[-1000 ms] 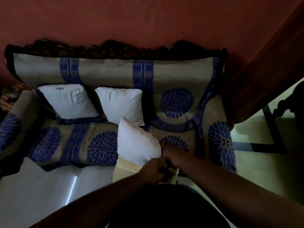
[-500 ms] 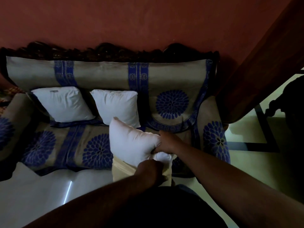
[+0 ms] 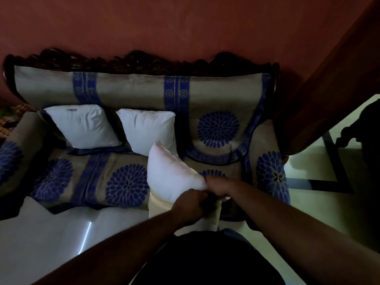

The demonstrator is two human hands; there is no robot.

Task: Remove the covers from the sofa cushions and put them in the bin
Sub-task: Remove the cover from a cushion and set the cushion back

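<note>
A deep red wall (image 3: pixel 185 25) fills the back of this dim room, with a pale glossy floor (image 3: pixel 308 167) to the right crossed by a dark inlaid line. Against the wall stands the sofa (image 3: pixel 131 93), its dark carved wooden crest scalloped along the top, its back and seat draped in a greyish woven throw with blue bands and big round blue flower prints. Two bare white cushions lean against the backrest, one at the left (image 3: pixel 82 126) and one nearer the middle (image 3: pixel 150 130), both plump and a little creased. At the seat's front edge is the third cushion (image 3: pixel 170 177), soft and white, tilted upward and most of the way out of its cream cover (image 3: pixel 162 206), which is bunched in folds around its lower end. The left hand (image 3: pixel 190 204) is curled tight on the gathered cover. The right hand (image 3: pixel 218 186) grips the cushion's lower right corner, beside the other hand.
</note>
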